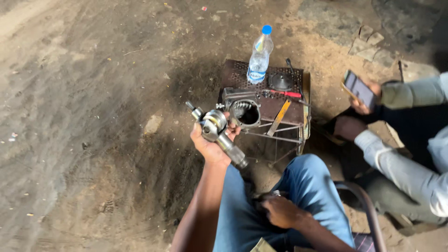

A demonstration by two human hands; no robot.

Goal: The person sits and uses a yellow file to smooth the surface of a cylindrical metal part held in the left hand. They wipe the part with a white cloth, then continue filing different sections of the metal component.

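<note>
My left hand point(210, 142) is raised in front of me, gripping a steel shaft assembly point(218, 134) with a round collar near its upper end; the shaft slants from upper left to lower right. My right hand point(278, 211) rests on my thigh, on blue jeans, with the fingers curled; whether it holds anything I cannot tell. Just beyond the shaft, a metal gear housing point(243, 108) with an open round bore stands on the near left corner of a small rusty perforated metal stand point(236, 71).
On the stand are a clear plastic water bottle point(259, 57) with a blue cap, a dark round part point(280, 81), a red-handled tool point(284, 93) and a flat metal strip point(279, 117). A person sits at right holding a phone point(358, 89). Oil-stained dirt ground lies all around.
</note>
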